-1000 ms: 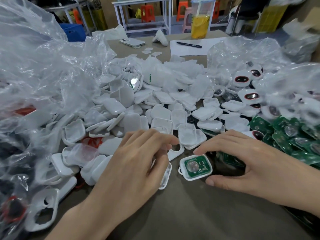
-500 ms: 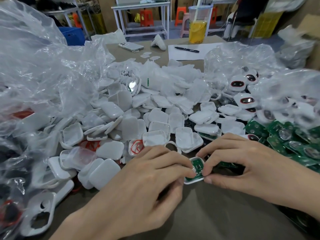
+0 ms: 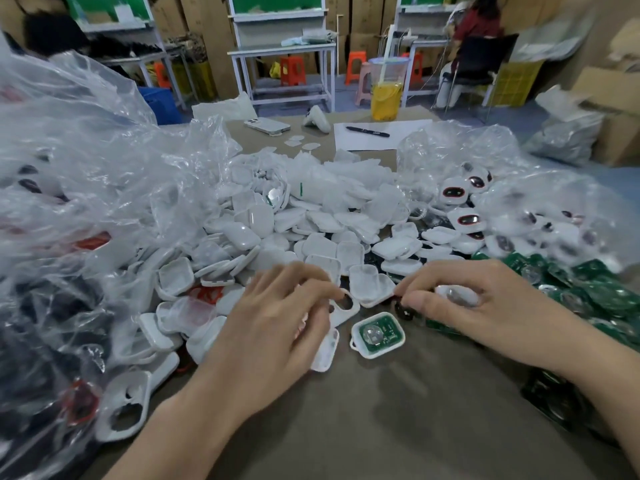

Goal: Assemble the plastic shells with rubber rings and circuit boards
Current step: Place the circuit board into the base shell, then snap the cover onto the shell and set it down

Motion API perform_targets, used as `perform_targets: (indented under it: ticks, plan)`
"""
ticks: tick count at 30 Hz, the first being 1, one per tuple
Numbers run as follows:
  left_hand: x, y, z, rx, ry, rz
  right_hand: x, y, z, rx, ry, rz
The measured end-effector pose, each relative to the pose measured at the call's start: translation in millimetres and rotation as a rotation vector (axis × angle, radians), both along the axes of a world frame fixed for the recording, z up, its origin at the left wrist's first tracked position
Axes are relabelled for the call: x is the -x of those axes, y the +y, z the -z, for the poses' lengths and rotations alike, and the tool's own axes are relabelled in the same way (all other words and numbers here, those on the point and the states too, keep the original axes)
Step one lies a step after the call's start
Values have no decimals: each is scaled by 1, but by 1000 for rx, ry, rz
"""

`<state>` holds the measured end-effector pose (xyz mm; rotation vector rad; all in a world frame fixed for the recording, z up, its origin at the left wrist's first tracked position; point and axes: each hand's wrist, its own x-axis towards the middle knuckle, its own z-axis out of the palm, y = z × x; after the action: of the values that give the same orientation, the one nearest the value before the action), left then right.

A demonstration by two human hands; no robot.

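Note:
A white shell with a green circuit board (image 3: 377, 335) seated in it lies on the brown table (image 3: 398, 410) between my hands. My left hand (image 3: 277, 327) hovers at the edge of the pile of white shells (image 3: 311, 237). Its curled fingertips pinch a white shell with a round hole (image 3: 343, 308). My right hand (image 3: 478, 306) is curled over a white piece with a clear dome (image 3: 457, 295), thumb and forefinger meeting just above a small dark part (image 3: 403, 311). Red rubber rings (image 3: 207, 293) show among the shells to the left. Loose green circuit boards (image 3: 595, 292) are heaped on the right.
Crumpled clear plastic bags (image 3: 86, 202) crowd the left side and the right rear. Shells with dark red-rimmed windows (image 3: 464, 220) lie at right. At the far end are a phone (image 3: 266, 125), paper with a pen (image 3: 367, 131) and a yellow drink cup (image 3: 386, 91). A person sits beyond.
My hands held the shell with the board together half a second ago. They have drawn apart, and it now lies on the table. The view has tilted upward.

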<state>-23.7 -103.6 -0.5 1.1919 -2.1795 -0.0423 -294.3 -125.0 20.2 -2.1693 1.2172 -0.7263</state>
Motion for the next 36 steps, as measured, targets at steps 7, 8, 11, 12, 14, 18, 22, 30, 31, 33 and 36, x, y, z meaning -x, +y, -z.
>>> perform_targets:
  ticks: [7, 8, 11, 12, 14, 18, 22, 30, 31, 33, 36]
  plan:
    - [-28, -5, 2, -48, -102, -265, -24, -15, -12, 169, -77, 326]
    - [-28, -5, 2, -55, -120, -269, -30, -19, -10, 215, 2, 368]
    - [-28, -4, -1, -71, -142, -259, -41, -26, -1, 333, 234, 467]
    - [-29, -4, -2, -76, -150, -249, -41, -27, 1, 318, 289, 490]
    - [-31, -6, -3, -82, -167, -230, -33, -30, 6, 239, 356, 503]
    - [-37, -10, -4, -136, -103, -203, -20, -33, 11, 88, 391, 451]
    - [-42, -9, -3, -197, -102, -177, -19, -34, 10, 78, 391, 456]
    - [-45, -10, 0, -97, -114, -158, -23, -32, 11, 125, 383, 478]
    - [-45, -11, 1, -104, -103, -161, -23, -32, 11, 130, 380, 475]
    - [-46, -12, 2, -116, -91, -164, -22, -32, 11, 136, 368, 469]
    - [-46, -12, 2, -135, -65, -179, -23, -31, 11, 137, 357, 458]
